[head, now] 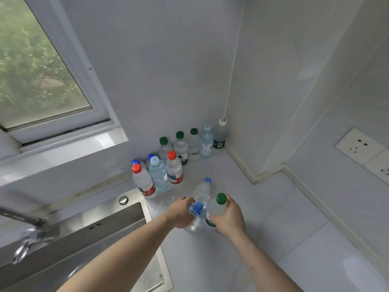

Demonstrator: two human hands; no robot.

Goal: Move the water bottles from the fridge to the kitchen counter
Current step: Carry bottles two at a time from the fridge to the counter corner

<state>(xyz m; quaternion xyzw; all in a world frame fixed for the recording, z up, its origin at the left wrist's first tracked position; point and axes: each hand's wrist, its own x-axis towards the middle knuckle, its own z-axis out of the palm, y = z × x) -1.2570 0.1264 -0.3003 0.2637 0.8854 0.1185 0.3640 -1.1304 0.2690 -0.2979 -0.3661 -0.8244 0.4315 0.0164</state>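
Note:
My left hand (pixel 180 211) grips a clear bottle with a blue cap and blue label (pixel 201 193), tilted over the white counter (pixel 284 207). My right hand (pixel 229 216) grips a green-capped bottle (pixel 217 206) that stands upright right beside it. Behind them, several water bottles stand along the wall: a front group with red and blue caps (pixel 160 173) and a back row with green, blue and white caps (pixel 193 144) reaching into the corner.
A steel sink (pixel 84 239) with a tap (pixel 27 234) lies to the left of the counter. A window (pixel 37 66) is above it. Wall sockets (pixel 362 144) sit on the right wall. The counter extends to the right and front.

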